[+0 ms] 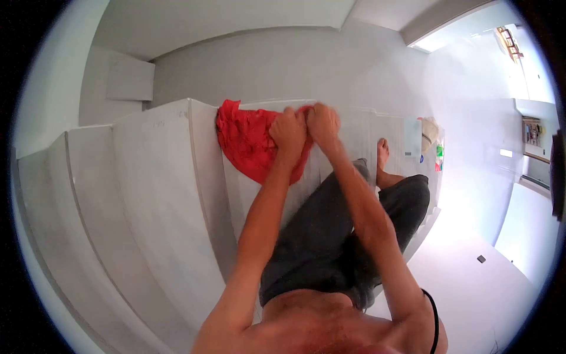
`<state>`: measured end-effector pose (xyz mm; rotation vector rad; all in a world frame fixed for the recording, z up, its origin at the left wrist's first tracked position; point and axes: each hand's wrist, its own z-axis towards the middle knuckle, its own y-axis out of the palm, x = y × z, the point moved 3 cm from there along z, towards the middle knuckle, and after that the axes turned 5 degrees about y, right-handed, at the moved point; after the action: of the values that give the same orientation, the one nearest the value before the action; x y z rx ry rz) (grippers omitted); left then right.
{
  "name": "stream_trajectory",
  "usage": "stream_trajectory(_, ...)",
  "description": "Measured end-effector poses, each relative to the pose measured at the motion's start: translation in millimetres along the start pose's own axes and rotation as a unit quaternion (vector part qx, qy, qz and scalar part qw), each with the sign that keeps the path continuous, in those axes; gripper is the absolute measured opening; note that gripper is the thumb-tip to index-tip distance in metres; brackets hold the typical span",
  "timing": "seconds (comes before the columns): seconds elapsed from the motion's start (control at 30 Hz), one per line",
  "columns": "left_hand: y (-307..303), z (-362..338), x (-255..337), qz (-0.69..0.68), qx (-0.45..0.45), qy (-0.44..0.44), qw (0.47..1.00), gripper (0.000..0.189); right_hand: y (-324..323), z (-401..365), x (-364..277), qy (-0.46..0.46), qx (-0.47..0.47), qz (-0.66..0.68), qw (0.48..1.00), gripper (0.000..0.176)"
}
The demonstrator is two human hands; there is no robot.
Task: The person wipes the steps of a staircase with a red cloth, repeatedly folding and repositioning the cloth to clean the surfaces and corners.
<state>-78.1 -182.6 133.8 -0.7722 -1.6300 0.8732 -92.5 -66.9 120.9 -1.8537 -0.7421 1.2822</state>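
Left hand (288,131) in a fist, clamped on the red cloth (244,138). Right hand (323,123) also fisted, right beside it, gripping the cloth's right end; slight blur there. Cloth is bunched on the pale step (352,133), most of it left of both hands. 1 bare foot (383,154) off to the right, beyond dark trousers (312,227). Beige bag (429,134) further right.

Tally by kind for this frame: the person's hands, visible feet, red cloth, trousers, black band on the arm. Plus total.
Hands: 2 (left hand, right hand)
Foot: 1
Red cloth: 1
Trousers: 1
Black band: 1
Total: 6
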Motion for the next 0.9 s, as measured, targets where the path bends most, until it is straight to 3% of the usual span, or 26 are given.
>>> stream_trajectory(0.03, -5.0, -9.8, 0.7, -0.009, -0.01, 0.011, 1.0, 0.032, -26.1, -25.9, -12.3, -0.026, -0.007, 0.056, 0.998, 0.021)
stream_trajectory(0.13, -4.5, -30.9, 4.9, 0.016, -0.06, -0.02, 0.998, 0.031, -11.8, -35.0, 6.7, 0.004, -0.025, -0.022, 0.999, 0.023)
stream_trajectory(0.23, 4.8, -10.2, 0.9, 0.002, 0.004, 0.023, 1.0, 0.029, 1.3, 1.9, 8.7, -0.059, 0.02, 0.014, 0.998, 0.024)
stream_trajectory(0.3, 2.2, 13.4, 3.7, -0.019, 0.037, 0.044, 0.998, 0.028, -0.3, 16.1, 2.6, -0.043, 0.011, -0.002, 0.999, 0.024)
stream_trajectory(0.5, -1.4, -34.8, 1.1, 0.024, -0.031, 0.005, 0.999, 0.03, -3.0, -30.6, 15.3, 0.002, -0.006, -0.02, 1.0, 0.023)
stream_trajectory(0.63, 4.3, -3.8, 4.0, -0.019, 0.008, -0.002, 1.0, 0.035, -2.6, 8.1, 2.3, -0.037, 0.002, 0.007, 0.999, 0.024)
stream_trajectory(0.73, 1.8, -4.4, -0.8, -0.013, 0.014, 0.016, 1.0, 0.032, -1.1, -3.3, 3.2, -0.013, -0.013, -0.011, 1.0, 0.024)
stream_trajectory(0.77, 3.9, -16.6, -3.9, -0.01, 0.004, 0.009, 1.0, 0.032, -4.8, -18.0, 5.2, -0.046, -0.042, -0.064, 0.996, 0.024)
stream_trajectory(0.83, -0.3, -36.9, -1.3, -0.004, -0.049, -0.025, 0.998, 0.033, -2.5, -32.6, 13.1, -0.012, -0.025, -0.037, 0.999, 0.026)
stream_trajectory(0.9, -4.2, -22.7, 3.8, -0.024, -0.001, -0.005, 1.0, 0.033, -0.6, -20.7, 9.9, 0.002, -0.022, -0.022, 1.0, 0.026)
